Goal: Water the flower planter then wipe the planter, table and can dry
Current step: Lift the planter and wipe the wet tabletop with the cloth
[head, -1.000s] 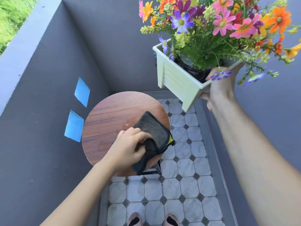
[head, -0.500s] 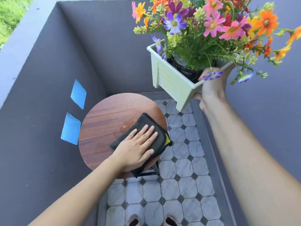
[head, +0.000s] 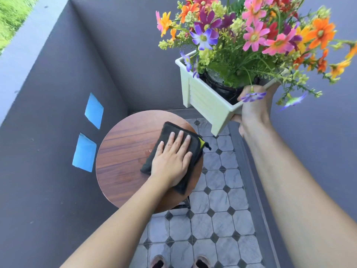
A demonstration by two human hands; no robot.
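Observation:
My right hand [head: 253,111] grips the near corner of a pale green planter [head: 204,102], holding it in the air above and to the right of the table. Colourful flowers [head: 251,35] fill the planter. My left hand [head: 172,159] lies flat, fingers spread, pressing a dark grey cloth [head: 193,149] with a yellow tag onto the right half of a small round wooden table [head: 123,161]. A small wet patch shows on the wood just left of the cloth. No watering can is in view.
Dark grey walls close in on the left, back and right; two blue squares [head: 85,149] are stuck on the left wall. Grey patterned floor tiles [head: 218,206] lie below and right of the table. My shoes [head: 179,263] show at the bottom edge.
My left hand went from bunching the cloth to lying flat on it, and slid it toward the table's far right side. The planter stays held aloft.

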